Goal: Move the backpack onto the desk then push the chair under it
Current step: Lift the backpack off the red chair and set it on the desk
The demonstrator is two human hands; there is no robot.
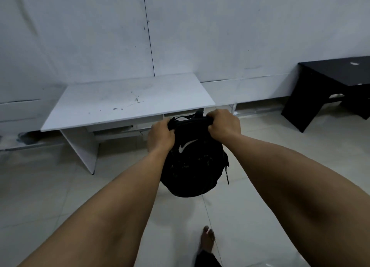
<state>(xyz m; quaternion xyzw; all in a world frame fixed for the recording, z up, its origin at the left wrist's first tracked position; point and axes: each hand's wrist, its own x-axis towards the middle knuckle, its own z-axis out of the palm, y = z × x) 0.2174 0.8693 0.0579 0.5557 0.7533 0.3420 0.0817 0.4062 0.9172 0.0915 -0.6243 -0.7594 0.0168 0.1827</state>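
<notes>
Both hands are closed on the top of the black backpack (192, 162): the left hand (161, 136) at its left corner, the right hand (224, 124) at its right. The bag hangs below them in the air, above the floor (260, 186). The white table (128, 100) is just beyond the hands, with nothing on it, so the first step looks only half done. The chair is not in view, and the space under the table is hard to see.
</notes>
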